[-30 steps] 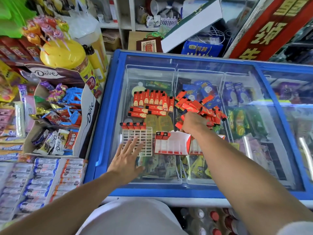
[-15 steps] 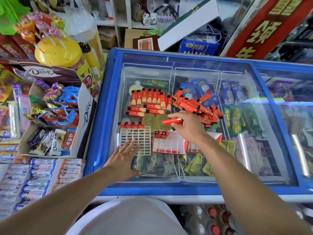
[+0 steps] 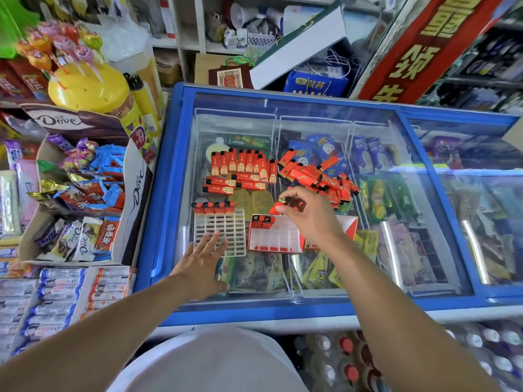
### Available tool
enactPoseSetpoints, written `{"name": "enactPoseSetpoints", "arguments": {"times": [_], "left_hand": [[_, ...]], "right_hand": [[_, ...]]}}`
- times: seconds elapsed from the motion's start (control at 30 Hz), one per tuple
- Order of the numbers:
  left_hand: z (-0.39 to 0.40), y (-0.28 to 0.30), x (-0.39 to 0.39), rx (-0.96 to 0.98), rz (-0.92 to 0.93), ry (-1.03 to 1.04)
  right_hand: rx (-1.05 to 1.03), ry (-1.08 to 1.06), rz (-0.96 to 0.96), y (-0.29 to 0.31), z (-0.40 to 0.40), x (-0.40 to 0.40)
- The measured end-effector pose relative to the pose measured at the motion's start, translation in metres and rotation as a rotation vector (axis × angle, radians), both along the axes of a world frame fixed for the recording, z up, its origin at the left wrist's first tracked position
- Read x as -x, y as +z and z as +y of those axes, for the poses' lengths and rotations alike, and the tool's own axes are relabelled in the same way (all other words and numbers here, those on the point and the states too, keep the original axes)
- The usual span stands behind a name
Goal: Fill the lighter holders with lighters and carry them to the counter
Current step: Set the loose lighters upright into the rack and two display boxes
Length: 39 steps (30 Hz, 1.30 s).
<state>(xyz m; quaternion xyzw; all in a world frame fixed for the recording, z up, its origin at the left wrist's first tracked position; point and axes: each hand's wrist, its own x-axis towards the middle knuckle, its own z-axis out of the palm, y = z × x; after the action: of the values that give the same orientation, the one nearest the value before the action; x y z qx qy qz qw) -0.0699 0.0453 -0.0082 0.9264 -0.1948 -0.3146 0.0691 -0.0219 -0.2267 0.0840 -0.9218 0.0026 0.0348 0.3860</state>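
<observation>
Two lighter holders lie on the freezer's glass lid (image 3: 308,108). The white grid holder (image 3: 236,229) has several red lighters (image 3: 212,207) along its far row. The red-and-white holder (image 3: 276,236) has two lighters (image 3: 262,220) in its far left corner. My right hand (image 3: 307,215) pinches one red lighter (image 3: 283,203) just above that holder's far edge. My left hand (image 3: 202,260) rests flat, fingers spread, on the white holder's near edge. Loose red lighters lie in a neat group (image 3: 243,171) and a scattered pile (image 3: 319,176) beyond the holders.
A Dove candy display box (image 3: 133,190) stands left of the freezer, with a yellow lollipop tub (image 3: 90,89) behind it. Gum boxes (image 3: 62,295) sit at the near left. Bottles (image 3: 348,369) stand below the freezer's front. A red banner (image 3: 418,49) leans at the back right.
My right hand took a lighter from the scattered pile and brought it back toward the red-and-white holder, turning it from flat to more upright. My left hand stayed on the white holder.
</observation>
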Motion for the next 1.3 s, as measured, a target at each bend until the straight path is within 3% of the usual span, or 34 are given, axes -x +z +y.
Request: {"name": "enactPoseSetpoints", "arguments": {"times": [0.13,0.3,0.6,1.03,1.3], "left_hand": [[-0.005,0.000,0.005,0.063,-0.070,0.027],[-0.014,-0.005,0.007,0.114,-0.051,-0.016],[-0.008,-0.002,0.006,0.062,-0.081,-0.147],[-0.009,-0.006,0.006,0.043,-0.055,-0.149],[-0.008,-0.008,0.005,0.026,-0.037,-0.152]], "right_hand": [[0.071,-0.110,-0.054,0.011,-0.041,0.004],[0.193,-0.168,0.025,0.008,-0.093,0.024],[0.433,-0.193,0.113,-0.025,-0.081,0.036],[0.406,-0.270,-0.016,-0.039,-0.080,0.033],[0.377,-0.160,-0.068,-0.030,-0.070,0.020]]}}
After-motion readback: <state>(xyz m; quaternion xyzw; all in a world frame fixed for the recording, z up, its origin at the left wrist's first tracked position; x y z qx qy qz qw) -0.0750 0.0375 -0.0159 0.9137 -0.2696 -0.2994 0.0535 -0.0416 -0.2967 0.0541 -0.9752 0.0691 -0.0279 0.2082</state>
